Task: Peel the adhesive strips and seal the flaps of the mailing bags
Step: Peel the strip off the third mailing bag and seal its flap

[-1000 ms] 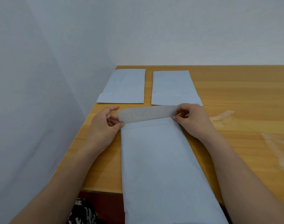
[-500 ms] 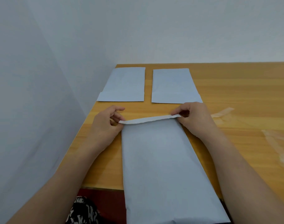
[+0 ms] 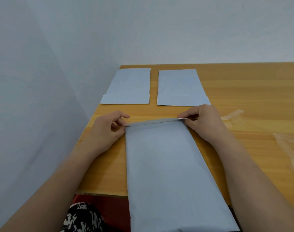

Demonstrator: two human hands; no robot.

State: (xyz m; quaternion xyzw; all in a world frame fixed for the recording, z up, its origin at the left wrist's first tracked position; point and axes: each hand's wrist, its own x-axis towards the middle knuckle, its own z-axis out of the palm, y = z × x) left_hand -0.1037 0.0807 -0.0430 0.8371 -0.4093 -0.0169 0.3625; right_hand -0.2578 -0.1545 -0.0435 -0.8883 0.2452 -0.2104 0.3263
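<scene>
Your left hand [image 3: 107, 129] and right hand [image 3: 201, 121] each pinch one end of the flap [image 3: 153, 122] on the near mailing bag [image 3: 166, 164], fingers curled round its corners. The flap is folded over almost flat but looks not yet pressed down, so this bag seems one press short of sealed. The bag lies lengthwise in front of you, its near end hanging past the edge of the surface [image 3: 243, 84].

Two more bags, the far left bag [image 3: 129, 86] and the far right bag [image 3: 179, 87], lie side by side beyond your hands, flaps apparently folded; whether they are sealed, you cannot tell. Clear peeled strips [image 3: 233, 114] lie to your right. The wooden surface sits in a corner of plain pale walls [image 3: 59, 64].
</scene>
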